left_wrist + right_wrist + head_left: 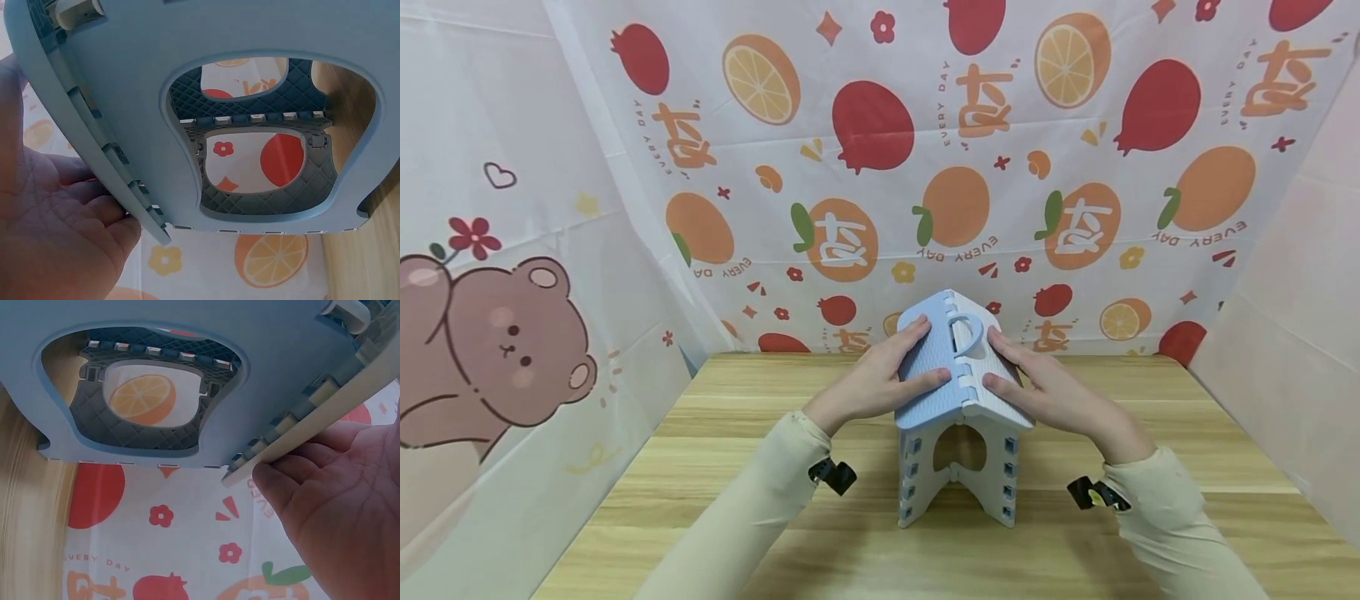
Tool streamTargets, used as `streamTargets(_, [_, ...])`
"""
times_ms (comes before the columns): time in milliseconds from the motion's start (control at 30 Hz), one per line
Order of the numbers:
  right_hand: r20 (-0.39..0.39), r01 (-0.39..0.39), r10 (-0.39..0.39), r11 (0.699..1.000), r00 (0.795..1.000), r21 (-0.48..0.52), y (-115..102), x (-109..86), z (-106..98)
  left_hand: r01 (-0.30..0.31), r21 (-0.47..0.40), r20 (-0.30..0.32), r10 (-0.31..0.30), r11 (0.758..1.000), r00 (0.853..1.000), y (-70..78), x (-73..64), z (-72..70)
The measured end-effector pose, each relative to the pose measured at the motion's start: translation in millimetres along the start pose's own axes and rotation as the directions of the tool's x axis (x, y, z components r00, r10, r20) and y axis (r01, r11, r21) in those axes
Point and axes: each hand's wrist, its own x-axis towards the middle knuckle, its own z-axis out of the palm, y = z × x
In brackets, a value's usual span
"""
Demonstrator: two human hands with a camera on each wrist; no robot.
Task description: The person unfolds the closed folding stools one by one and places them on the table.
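A light blue and white folding step stool (961, 421) stands half folded on the table, its two top halves sloping like a roof. At the ridge, a blue loop handle (967, 335) sticks up between white hinges. My left hand (880, 371) rests on the blue half (925, 404), thumb and finger spread on the surface. On the white half (992, 367) lies my right hand (1048, 392), its fingers also laid out flat. Both wrist views show a leg panel (137, 69) with a wide opening; each hand touches the outer side of its top half, fingers partly hidden there.
Underneath is a wood-grain table (760, 467). A fruit-print cloth (880, 192) hangs behind its back edge, and a bear-print cloth (512, 167) hangs at the left. Another pale cloth (1300, 317) closes off the right side.
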Motion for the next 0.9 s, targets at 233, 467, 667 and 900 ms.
streamTargets(233, [0.0,-0.036,0.036,0.999,0.999,-0.015,-3.2,1.7,-0.5,0.028,-0.013,0.009,-0.028,1.0,1.0,-0.9,-1.2,-1.1])
streamTargets(467, [-0.001,-0.049,0.049,0.999,0.999,-0.021,-2.0,-0.8,2.2,0.056,-0.019,0.024,-0.056,0.998,0.998,-1.9,-2.6,1.5])
streamTargets(667, [-0.008,-0.064,0.063,0.998,0.998,-0.03,-1.6,-2.2,3.6,0.045,-0.019,0.026,-0.045,0.999,0.999,-2.6,-3.0,3.8])
streamTargets(900, [-0.017,-0.087,0.086,0.995,0.996,-0.053,-3.1,-3.4,1.2,0.061,-0.009,0.024,-0.061,0.998,0.998,-1.6,-1.9,3.7])
